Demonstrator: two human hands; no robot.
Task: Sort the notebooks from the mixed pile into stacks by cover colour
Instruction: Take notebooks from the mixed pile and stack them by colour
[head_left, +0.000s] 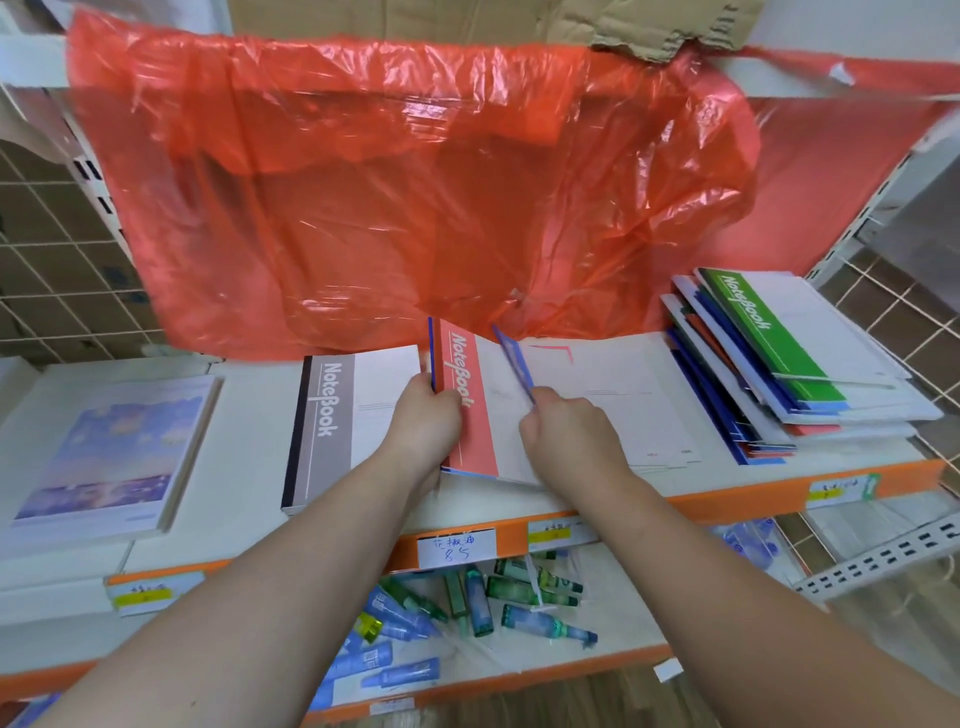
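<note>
On the white shelf, a stack with a red-spined notebook on top lies at the centre. My left hand grips its left edge together with a blue-edged cover beneath. My right hand pinches a blue-spined notebook that stands tilted over the stack. A grey-spined notebook lies to the left. At the right, a mixed pile leans with a green-spined notebook on top and blue and red spines below.
A red plastic sheet hangs from the shelf above, reaching down behind the notebooks. A notebook with a purple sky cover sits at the far left. The lower shelf holds several small green and blue bottles. Wire grids flank both sides.
</note>
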